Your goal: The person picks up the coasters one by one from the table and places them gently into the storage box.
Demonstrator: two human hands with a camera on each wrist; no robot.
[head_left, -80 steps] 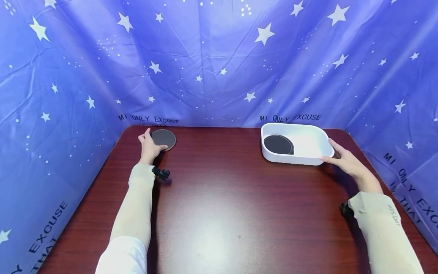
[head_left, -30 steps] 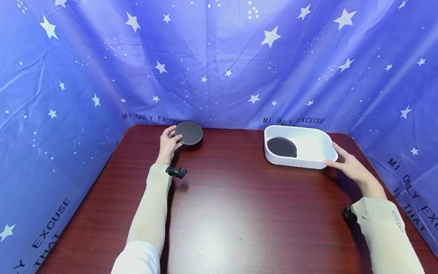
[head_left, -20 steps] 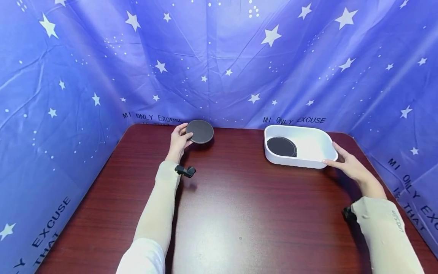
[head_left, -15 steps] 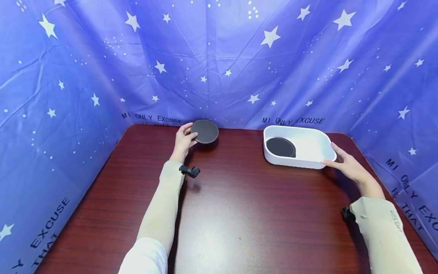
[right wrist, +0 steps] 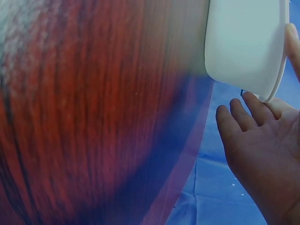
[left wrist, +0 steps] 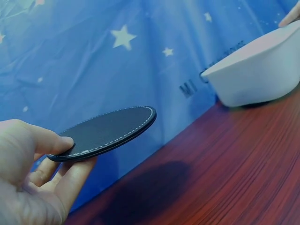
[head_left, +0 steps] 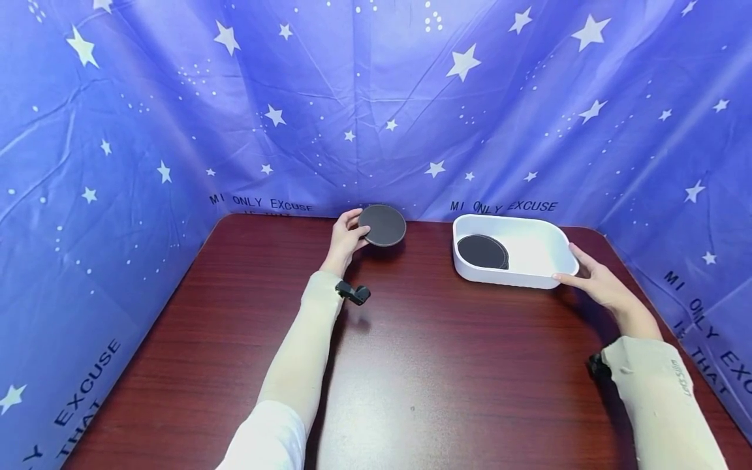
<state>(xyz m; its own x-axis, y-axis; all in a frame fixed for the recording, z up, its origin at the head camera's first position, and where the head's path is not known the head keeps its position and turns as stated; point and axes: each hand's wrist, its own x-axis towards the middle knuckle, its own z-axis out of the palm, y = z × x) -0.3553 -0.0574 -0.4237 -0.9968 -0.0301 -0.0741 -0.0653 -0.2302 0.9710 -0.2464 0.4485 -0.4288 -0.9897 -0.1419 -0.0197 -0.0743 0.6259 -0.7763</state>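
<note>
My left hand (head_left: 344, 241) pinches a round black coaster (head_left: 383, 226) by its left edge, thumb on top and fingers beneath. In the left wrist view the coaster (left wrist: 110, 129) is tilted, shows white stitching round its rim, and hangs above the table with its shadow below. My right hand (head_left: 605, 290) holds the right end of a white oblong bin (head_left: 502, 277), thumb at the near rim and fingers on the end wall. Inside the bin, at its left end, lies another black coaster (head_left: 482, 252); its doubled edge suggests more than one, but I cannot tell.
The dark red wooden table (head_left: 376, 352) has a bright glare patch near its front. A blue curtain (head_left: 329, 104) with white stars hangs along the back and both sides. Small black cameras (head_left: 354, 293) sit on both wrists.
My left hand has lifted the coaster from the table's back left and carried it right, toward the bin. The right hand and the bin stay about where they were.
</note>
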